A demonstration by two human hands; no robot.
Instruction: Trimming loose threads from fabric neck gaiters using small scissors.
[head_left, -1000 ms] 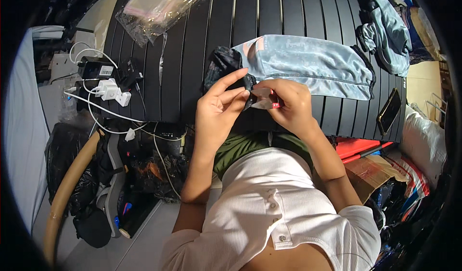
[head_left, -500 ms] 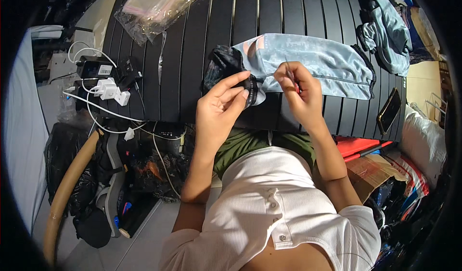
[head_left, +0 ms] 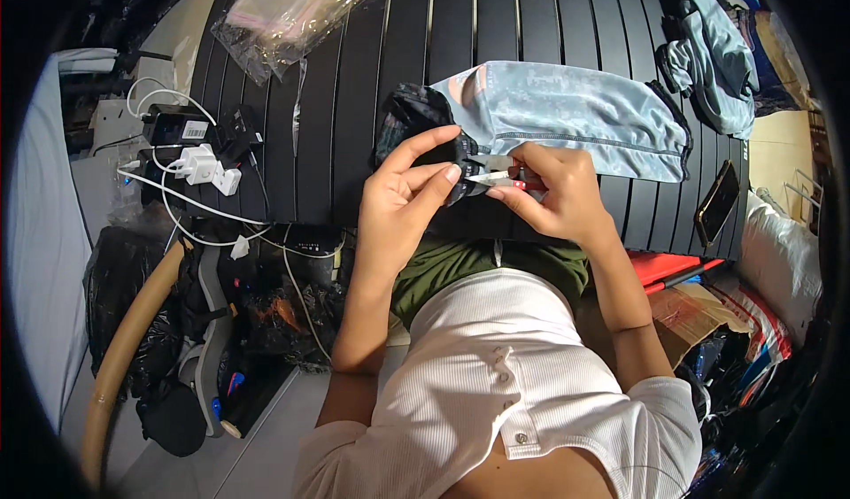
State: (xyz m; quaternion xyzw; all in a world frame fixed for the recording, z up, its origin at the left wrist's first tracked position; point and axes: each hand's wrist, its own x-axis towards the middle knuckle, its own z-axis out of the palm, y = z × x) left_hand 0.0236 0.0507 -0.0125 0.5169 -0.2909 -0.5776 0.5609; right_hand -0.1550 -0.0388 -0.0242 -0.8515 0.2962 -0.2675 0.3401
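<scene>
1. Under your work lies a black slatted table (head_left: 354, 38); its slats run away from you, crosswise to the grey-blue fabric piece (head_left: 575, 114).
2. The grey-blue fabric piece lies flat on it, long axis running left to right with a slight fall toward you at the right. Its dark, bunched end points left; a narrow dark edge closes off the right.
3. To the right of the fabric piece, well apart, is a second grey-blue cloth (head_left: 722, 74), crumpled.
4. Beyond the fabric piece, off to the left, rests a clear plastic bag (head_left: 292, 12).
5. Your left hand (head_left: 401, 198) sits at the fabric piece's near left corner, thumb and fingers pinching the dark rim; the rest of the cloth stretches rightward past both hands.
6. Your right hand (head_left: 558, 189), apart from the left, is just on the near side of the fabric piece, clamped on the clippers.
7. To the right of the fabric piece, nearer you, lies a phone (head_left: 717, 202).
8. The clippers (head_left: 496, 178) point left, blades spread, tips at the fabric piece's dark rim between your hands.
</scene>
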